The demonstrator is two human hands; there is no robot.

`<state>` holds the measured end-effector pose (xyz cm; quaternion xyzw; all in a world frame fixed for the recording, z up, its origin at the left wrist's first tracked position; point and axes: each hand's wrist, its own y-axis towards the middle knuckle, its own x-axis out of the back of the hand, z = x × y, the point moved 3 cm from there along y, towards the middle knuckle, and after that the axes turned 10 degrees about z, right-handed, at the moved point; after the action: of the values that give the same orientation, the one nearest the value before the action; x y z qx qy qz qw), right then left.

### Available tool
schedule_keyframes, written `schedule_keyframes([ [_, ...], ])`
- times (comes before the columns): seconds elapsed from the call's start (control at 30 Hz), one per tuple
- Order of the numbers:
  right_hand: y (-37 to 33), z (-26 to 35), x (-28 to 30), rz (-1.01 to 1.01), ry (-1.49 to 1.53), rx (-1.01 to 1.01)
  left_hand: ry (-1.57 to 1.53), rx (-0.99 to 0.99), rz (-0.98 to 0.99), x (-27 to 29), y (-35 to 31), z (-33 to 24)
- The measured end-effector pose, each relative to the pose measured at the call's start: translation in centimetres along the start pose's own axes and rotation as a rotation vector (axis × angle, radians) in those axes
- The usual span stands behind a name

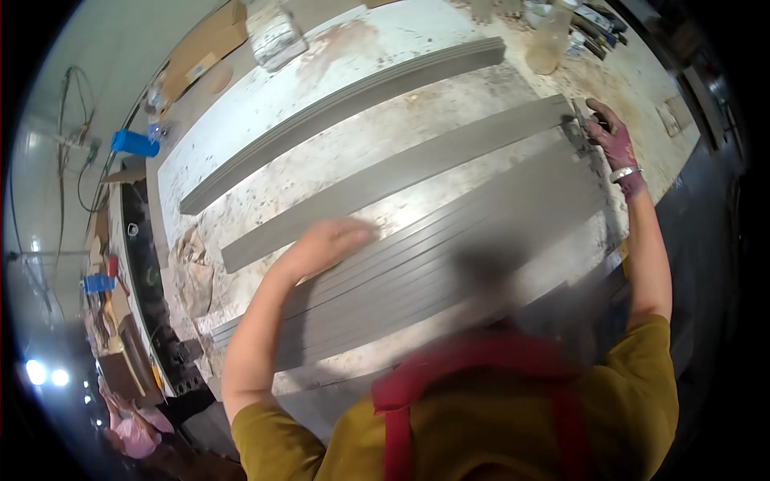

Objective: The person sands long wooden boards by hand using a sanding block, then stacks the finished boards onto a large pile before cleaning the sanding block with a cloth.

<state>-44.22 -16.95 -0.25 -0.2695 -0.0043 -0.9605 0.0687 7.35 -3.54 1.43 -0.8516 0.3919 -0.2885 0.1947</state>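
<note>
My left hand (330,245), bare, is held palm down above the near edge of a row of flat grey strips (409,248) laid side by side. Its fingers are stretched out and slightly blurred. On the right, my right hand (613,143) wears a stained pink glove with dark fingertips. Its fingers curl at the right end of a single long grey strip (401,175), around something thin and dark that I cannot make out. Farther back lies a stack of narrow grey strips (345,120).
All strips lie on a stained white tabletop (241,148). A crumpled cloth (195,268) is at its left edge. A cloudy plastic bottle (549,44), small tools and a cardboard box (200,50) stand along the back. A blue cup (135,143) sits left. Another person (140,433) is at lower left.
</note>
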Motion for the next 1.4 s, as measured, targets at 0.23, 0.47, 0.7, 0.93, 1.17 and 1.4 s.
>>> schedule_keyframes([
  [0.23,1.3,6.6,-9.1,0.085,-0.114,0.057,0.765,-0.044,-0.643,0.6,4.1,3.8],
  [0.47,3.7,9.6,-17.8,0.272,-0.546,0.312,0.795,-0.095,-0.709,1.8,6.6,5.5],
  [0.7,4.7,9.8,-23.8,0.458,-0.694,0.356,0.774,-0.056,-0.702,2.2,6.3,6.1],
  [0.93,9.4,2.4,-10.0,0.154,-0.538,-0.057,0.759,-0.058,-0.695,2.1,6.6,4.9],
  [1.17,6.8,6.5,-19.5,0.452,-0.505,0.025,0.812,-0.032,-0.701,1.9,6.4,5.5],
  [1.4,10.6,0.2,-6.5,0.075,-0.842,-0.018,0.841,-0.038,-0.7,1.6,6.8,5.0],
])
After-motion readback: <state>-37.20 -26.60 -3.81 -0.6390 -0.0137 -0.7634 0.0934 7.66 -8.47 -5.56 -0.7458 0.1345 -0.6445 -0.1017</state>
